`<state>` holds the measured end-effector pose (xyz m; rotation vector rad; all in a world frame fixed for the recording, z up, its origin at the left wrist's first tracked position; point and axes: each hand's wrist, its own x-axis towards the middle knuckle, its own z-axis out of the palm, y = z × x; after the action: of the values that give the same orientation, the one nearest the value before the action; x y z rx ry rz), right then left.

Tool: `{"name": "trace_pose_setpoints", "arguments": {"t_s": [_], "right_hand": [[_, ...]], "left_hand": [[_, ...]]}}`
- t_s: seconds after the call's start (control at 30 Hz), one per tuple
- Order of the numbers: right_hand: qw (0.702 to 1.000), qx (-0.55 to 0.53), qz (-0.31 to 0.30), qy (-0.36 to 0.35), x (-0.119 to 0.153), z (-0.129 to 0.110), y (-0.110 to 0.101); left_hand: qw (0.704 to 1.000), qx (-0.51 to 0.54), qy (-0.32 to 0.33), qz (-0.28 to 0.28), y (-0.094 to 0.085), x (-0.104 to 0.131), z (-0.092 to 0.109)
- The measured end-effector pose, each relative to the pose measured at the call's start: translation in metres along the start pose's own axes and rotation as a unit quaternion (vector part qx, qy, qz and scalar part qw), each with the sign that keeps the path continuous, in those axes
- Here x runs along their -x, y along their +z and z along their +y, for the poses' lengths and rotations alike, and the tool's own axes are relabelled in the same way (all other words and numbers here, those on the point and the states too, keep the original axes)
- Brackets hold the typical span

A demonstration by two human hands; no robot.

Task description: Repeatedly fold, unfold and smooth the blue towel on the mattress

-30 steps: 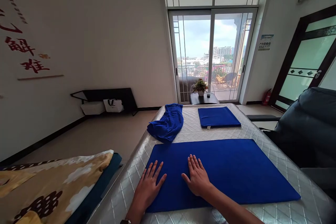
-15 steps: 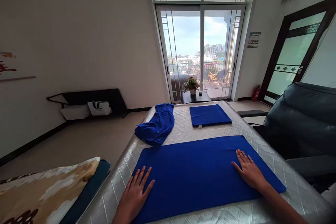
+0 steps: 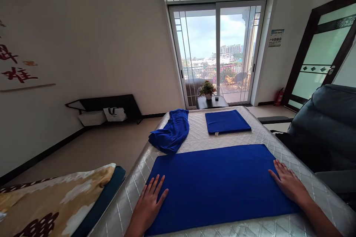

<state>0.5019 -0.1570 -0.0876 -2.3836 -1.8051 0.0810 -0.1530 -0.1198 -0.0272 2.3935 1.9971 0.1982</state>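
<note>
Left hand (image 3: 148,203) and right hand (image 3: 290,183) open, palms down, gripping nothing, at opposite ends of flat blue rectangular cloth (image 3: 217,189).

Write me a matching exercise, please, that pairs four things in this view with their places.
1. Left hand
2. Potted plant
3. Right hand
4. Crumpled blue cloth

A. On the mattress, left of the folded blue cloth
B. At the right edge of the spread blue cloth
C. At the spread blue cloth's left edge
D. In front of the sliding glass door

Pairs: 1-C, 2-D, 3-B, 4-A
</note>
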Motion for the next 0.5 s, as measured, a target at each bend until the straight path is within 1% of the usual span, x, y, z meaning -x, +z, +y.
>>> {"name": "trace_pose_setpoints", "arguments": {"t_s": [0.07,0.1,0.13,0.17,0.2,0.23,0.27,0.3,0.37,0.43,0.5], "right_hand": [[1.000,0.018,-0.001,0.015,0.001,0.010,0.000],[0.999,0.028,0.002,0.021,0.003,0.011,-0.001],[0.999,0.037,0.004,0.023,0.006,0.007,-0.002],[0.999,0.044,0.006,0.021,0.010,-0.001,-0.004],[0.999,0.047,0.007,0.017,0.016,-0.015,-0.006],[0.999,0.047,0.008,0.008,0.023,-0.034,-0.010],[0.999,0.043,0.009,-0.007,0.032,-0.059,-0.014],[0.999,0.036,0.011,-0.023,0.042,-0.088,-0.019],[0.997,0.004,0.001,-0.074,0.064,-0.155,-0.029],[0.990,-0.043,-0.040,-0.130,0.088,-0.223,-0.038],[0.977,-0.083,-0.082,-0.179,0.109,-0.282,-0.045]], "left_hand": [[1.000,0.006,0.003,0.014,0.004,0.000,-0.003],[1.000,0.009,0.003,0.022,0.006,0.001,-0.004],[0.999,0.011,0.004,0.031,0.007,0.001,-0.006],[0.999,0.013,0.004,0.041,0.009,0.002,-0.007],[0.999,0.015,0.006,0.050,0.010,0.003,-0.008],[0.998,0.017,0.010,0.057,0.011,0.004,-0.009],[0.998,0.020,0.015,0.061,0.012,0.004,-0.010],[0.998,0.024,0.022,0.061,0.012,0.005,-0.010],[0.997,0.035,0.034,0.055,0.014,0.006,-0.010],[0.997,0.045,0.042,0.046,0.015,0.007,-0.010],[0.997,0.051,0.040,0.040,0.017,0.008,-0.010]]}}
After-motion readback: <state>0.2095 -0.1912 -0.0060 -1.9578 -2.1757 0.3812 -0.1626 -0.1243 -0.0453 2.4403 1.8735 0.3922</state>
